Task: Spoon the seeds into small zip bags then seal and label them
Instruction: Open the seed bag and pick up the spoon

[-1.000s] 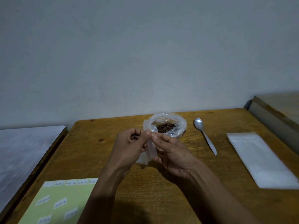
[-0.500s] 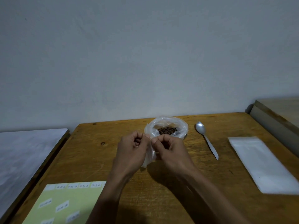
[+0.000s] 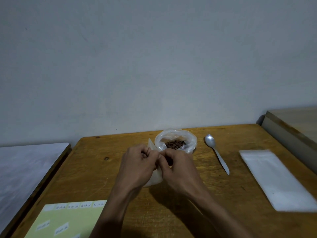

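Both hands pinch the top of a small clear zip bag (image 3: 156, 177) above the wooden table (image 3: 89, 169). My left hand (image 3: 137, 167) grips its left side and my right hand (image 3: 178, 167) its right side; the fingers hide the bag's mouth. Just behind the hands stands an open plastic bag of brown seeds (image 3: 175, 144). A metal spoon (image 3: 216, 152) lies on the table to the right of the seeds, bowl toward the wall. A green sheet with small white labels (image 3: 66, 219) lies at the near left.
A stack of flat white zip bags (image 3: 276, 179) lies at the right. A pale surface (image 3: 25, 170) adjoins the table on the left and a raised wooden ledge (image 3: 291, 127) on the right. A bare wall rises behind.
Both hands have curled tighter on the small bag's top, and its upper corner now sticks out to the left of the seeds. The view has tilted up slightly.
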`<state>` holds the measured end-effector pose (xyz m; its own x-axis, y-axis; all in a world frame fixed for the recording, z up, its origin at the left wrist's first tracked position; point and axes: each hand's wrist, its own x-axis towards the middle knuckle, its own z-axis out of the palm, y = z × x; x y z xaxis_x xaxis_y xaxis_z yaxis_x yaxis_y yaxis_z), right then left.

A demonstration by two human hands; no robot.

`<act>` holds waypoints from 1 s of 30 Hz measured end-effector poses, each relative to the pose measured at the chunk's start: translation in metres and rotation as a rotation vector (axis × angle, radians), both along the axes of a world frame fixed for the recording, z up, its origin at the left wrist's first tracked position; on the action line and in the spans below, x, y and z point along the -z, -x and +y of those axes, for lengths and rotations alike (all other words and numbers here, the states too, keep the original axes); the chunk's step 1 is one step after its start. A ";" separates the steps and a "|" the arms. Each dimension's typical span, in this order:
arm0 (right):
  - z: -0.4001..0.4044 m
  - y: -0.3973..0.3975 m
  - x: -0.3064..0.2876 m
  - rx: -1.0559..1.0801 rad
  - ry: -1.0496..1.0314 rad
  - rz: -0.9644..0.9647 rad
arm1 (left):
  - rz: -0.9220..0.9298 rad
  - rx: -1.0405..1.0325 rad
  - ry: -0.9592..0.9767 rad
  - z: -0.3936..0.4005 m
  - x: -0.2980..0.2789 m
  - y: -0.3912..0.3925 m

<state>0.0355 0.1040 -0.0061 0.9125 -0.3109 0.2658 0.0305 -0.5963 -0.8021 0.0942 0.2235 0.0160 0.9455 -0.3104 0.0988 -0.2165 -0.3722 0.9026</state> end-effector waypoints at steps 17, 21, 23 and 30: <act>-0.028 -0.017 0.000 0.265 0.131 0.003 | -0.243 0.029 -0.246 -0.014 0.003 0.012; -0.027 -0.010 -0.008 0.148 0.123 -0.068 | -0.282 -0.048 -0.143 -0.013 0.002 0.000; -0.028 -0.006 -0.008 0.114 0.064 -0.113 | -0.323 -0.048 -0.057 -0.006 0.000 -0.003; -0.023 -0.006 -0.018 -0.051 -0.156 0.044 | -0.437 0.326 -0.568 0.018 0.010 -0.019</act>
